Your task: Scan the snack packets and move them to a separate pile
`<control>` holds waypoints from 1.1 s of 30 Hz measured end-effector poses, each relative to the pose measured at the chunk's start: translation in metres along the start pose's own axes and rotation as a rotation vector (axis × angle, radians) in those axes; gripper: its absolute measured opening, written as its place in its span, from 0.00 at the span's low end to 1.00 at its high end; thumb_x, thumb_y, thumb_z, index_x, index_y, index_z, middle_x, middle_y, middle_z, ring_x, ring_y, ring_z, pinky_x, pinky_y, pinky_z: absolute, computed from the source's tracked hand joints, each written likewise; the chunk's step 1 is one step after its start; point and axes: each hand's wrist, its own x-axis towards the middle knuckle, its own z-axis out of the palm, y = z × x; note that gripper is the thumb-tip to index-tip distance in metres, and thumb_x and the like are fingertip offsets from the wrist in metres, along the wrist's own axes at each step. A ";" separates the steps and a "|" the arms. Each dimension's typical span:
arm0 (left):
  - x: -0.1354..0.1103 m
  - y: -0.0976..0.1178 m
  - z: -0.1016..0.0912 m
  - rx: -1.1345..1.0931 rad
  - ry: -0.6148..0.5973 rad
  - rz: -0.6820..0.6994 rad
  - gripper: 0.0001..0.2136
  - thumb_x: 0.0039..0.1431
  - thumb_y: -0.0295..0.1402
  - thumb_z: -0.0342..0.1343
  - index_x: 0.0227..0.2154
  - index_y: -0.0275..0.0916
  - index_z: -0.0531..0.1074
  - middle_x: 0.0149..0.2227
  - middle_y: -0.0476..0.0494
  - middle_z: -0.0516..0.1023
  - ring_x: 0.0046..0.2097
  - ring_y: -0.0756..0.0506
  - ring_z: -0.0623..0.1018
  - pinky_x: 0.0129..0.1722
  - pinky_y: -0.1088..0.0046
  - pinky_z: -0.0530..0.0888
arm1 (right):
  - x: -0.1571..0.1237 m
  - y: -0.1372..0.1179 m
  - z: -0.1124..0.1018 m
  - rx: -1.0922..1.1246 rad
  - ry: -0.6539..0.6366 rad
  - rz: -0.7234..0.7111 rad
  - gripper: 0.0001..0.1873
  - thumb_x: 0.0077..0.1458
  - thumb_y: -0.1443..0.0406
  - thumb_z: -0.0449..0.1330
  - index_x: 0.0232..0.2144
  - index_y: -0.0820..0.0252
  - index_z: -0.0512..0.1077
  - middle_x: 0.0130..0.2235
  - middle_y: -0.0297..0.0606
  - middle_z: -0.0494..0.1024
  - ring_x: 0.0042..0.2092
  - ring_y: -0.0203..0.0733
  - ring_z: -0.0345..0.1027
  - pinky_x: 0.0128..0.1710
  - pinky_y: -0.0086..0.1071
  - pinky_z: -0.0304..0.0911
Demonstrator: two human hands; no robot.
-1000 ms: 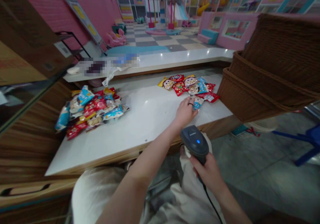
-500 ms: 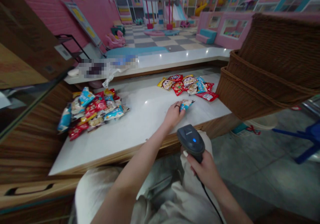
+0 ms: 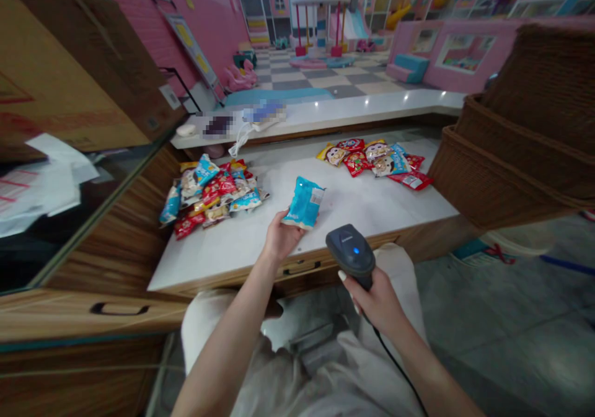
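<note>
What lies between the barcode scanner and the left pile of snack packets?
The head view shows the left hand holding a blue snack packet between the barcode scanner and the left pile.

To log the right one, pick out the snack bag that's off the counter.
The light-blue snack bag in the left hand: only it is lifted above the white counter; the others lie on the counter, in the heap or the far row.

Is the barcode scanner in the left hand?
No, the barcode scanner is in the right hand; the left hand holds a blue snack packet.
</note>
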 end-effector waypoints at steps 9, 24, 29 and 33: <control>0.002 -0.003 0.010 0.017 0.052 -0.024 0.27 0.75 0.44 0.54 0.69 0.33 0.71 0.56 0.31 0.87 0.57 0.33 0.87 0.60 0.54 0.81 | 0.006 0.000 0.012 0.043 -0.018 0.068 0.17 0.58 0.48 0.68 0.30 0.53 0.74 0.16 0.29 0.70 0.18 0.42 0.67 0.17 0.30 0.60; 0.002 -0.004 0.011 0.017 0.054 -0.017 0.27 0.75 0.43 0.53 0.69 0.31 0.70 0.53 0.31 0.88 0.53 0.34 0.88 0.53 0.58 0.84 | 0.012 -0.006 0.014 0.050 -0.003 0.089 0.19 0.55 0.47 0.67 0.26 0.52 0.71 0.15 0.28 0.69 0.16 0.39 0.62 0.18 0.30 0.61; 0.001 -0.003 0.011 0.014 0.059 -0.027 0.27 0.75 0.43 0.53 0.69 0.32 0.71 0.52 0.31 0.89 0.50 0.35 0.89 0.50 0.60 0.84 | 0.012 -0.006 0.013 0.055 0.002 0.094 0.18 0.56 0.48 0.68 0.28 0.52 0.71 0.16 0.28 0.70 0.17 0.39 0.63 0.18 0.30 0.61; 0.002 -0.003 0.010 0.005 0.075 -0.026 0.26 0.75 0.42 0.52 0.67 0.31 0.71 0.53 0.31 0.88 0.50 0.36 0.89 0.49 0.61 0.84 | 0.011 -0.007 0.014 0.052 0.007 0.104 0.18 0.55 0.48 0.68 0.28 0.53 0.72 0.16 0.28 0.70 0.16 0.39 0.63 0.17 0.31 0.60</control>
